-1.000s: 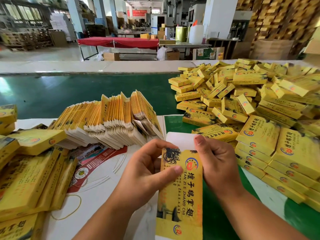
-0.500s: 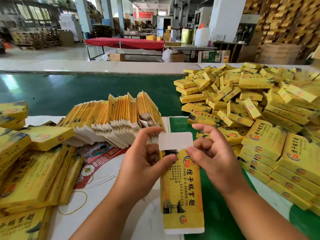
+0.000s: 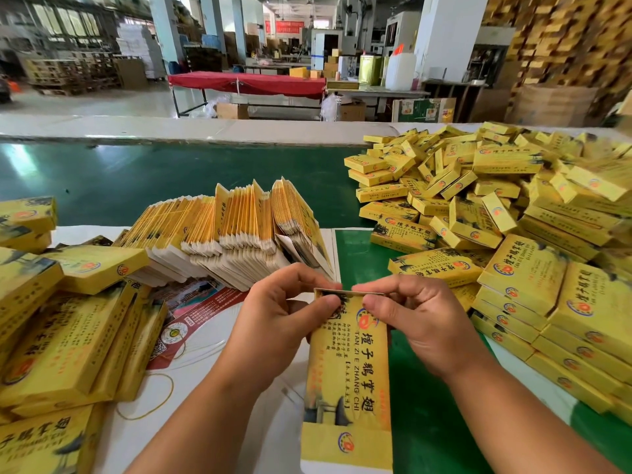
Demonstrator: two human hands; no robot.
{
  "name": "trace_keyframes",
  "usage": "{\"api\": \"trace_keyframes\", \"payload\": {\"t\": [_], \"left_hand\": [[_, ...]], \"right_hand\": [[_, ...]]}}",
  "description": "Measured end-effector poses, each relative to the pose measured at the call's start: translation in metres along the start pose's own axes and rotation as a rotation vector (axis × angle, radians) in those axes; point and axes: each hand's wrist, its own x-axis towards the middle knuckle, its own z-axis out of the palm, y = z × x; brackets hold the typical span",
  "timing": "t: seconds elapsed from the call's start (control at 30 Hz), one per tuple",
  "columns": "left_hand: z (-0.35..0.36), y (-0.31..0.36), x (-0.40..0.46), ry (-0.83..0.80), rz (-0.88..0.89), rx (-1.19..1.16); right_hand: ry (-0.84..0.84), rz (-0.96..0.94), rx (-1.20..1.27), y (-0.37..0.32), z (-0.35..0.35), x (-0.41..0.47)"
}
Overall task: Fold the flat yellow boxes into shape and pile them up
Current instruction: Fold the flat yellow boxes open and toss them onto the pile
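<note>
Folded down now, the white end flap that stood upright half a second ago at the far end of the box in hand (image 3: 349,364) no longer shows; only a thin top edge remains between the fingertips, which suggests the far end is being tucked shut.

Going from the left of the frame: a heap of shaped boxes (image 3: 65,336) lies at lower left, unchanged. Right of it, in the middle, the row of flat blanks (image 3: 219,234) stands on edge, as before.

At lower centre, the left hand (image 3: 273,333) has closed in on the box's top left corner, thumb on the printed face and fingers curled behind, clamped on it. The box runs from the hands down to the bottom edge of the frame, its near flap open and pointing at the camera. The right hand (image 3: 420,323) pinches the top right corner the same way, where earlier its fingers were spread.

Along the right side, the big pile of finished boxes (image 3: 513,217) sits on the green table (image 3: 136,179).

By my reading one end is nearly closed; the near flap remains, then piling.
</note>
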Motion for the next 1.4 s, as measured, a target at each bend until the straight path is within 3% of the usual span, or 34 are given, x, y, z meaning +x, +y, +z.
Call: {"api": "trace_keyframes", "payload": {"t": [0.1, 0.27, 0.6, 0.67, 0.77, 0.9, 1.2, 1.4], "left_hand": [[0.001, 0.002, -0.001, -0.005, -0.005, 0.018], [0.001, 0.002, 0.000, -0.020, -0.116, 0.029], [0.002, 0.002, -0.002, 0.021, -0.138, 0.035], [0.006, 0.001, -0.004, 0.075, -0.125, 0.153], [0.016, -0.003, -0.009, 0.182, -0.025, 0.525], [0.031, -0.009, -0.017, 0.121, 0.033, 0.839], [0.027, -0.014, -0.016, 0.207, 0.204, 0.980], [0.028, -0.013, -0.017, 0.205, 0.198, 1.017]], "right_hand": [[-0.007, -0.018, 0.040, -0.001, 0.000, -0.001], [-0.024, -0.006, -0.107, 0.002, 0.001, -0.001], [-0.081, 0.044, -0.259, 0.004, 0.002, 0.000], [0.000, -0.006, -0.304, 0.005, 0.006, -0.002], [0.228, -0.105, -0.380, 0.007, 0.016, -0.005], [0.375, -0.212, -0.478, 0.006, 0.025, -0.005], [0.328, -0.187, -0.285, 0.000, 0.022, -0.006], [0.350, -0.131, -0.361, 0.000, 0.019, -0.005]]}}
